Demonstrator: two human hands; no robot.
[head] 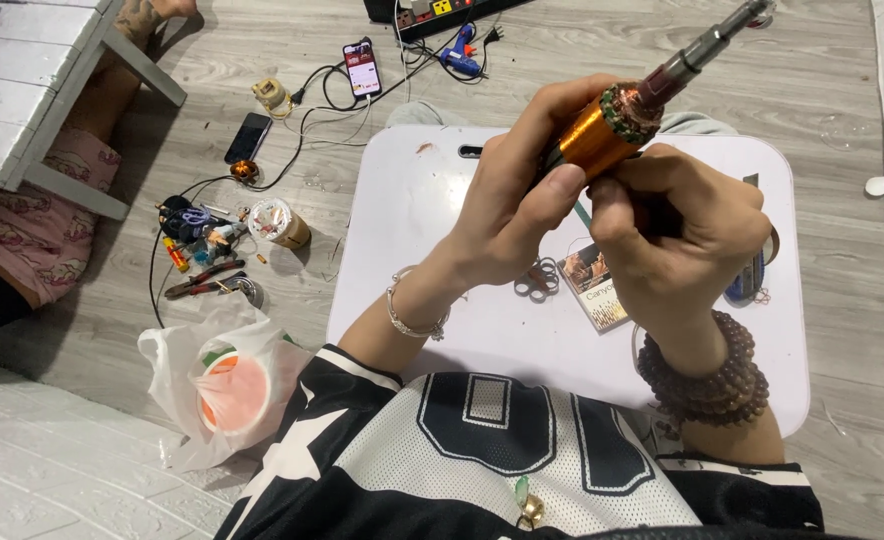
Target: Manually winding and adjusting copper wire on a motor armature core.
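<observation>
Grey plank floor (582,60) all round; seated on it, small white worktop (432,330) across the lap. White bench (52,70) at upper left with another person's patterned clothing (32,235) beneath. White plastic bag (187,385) with an orange-lidded tub beside the left knee. Motor armature (612,125) held up over the worktop's far edge, shaft tilted up and away to the right, copper winding and orange wrap visible. Left hand (517,195) closed round the lower end of the core, thumb pressed on the orange wrap; right hand (677,225) closed against the core from the other side, fingers curled, whether anything thin is pinched there cannot be told. Judged best practice for this step: grip by the laminated core, not the winding; keep thumb pressure light on the wrap; turn by the shaft; hold it over the worktop. Smaller items on the worktop: a flat card packet (594,285), small scissors (537,280). On floor: two phones (363,68) (248,135) on cables, blue glue gun (459,58), tape roll (277,222), loose pliers and small tools (202,280).
</observation>
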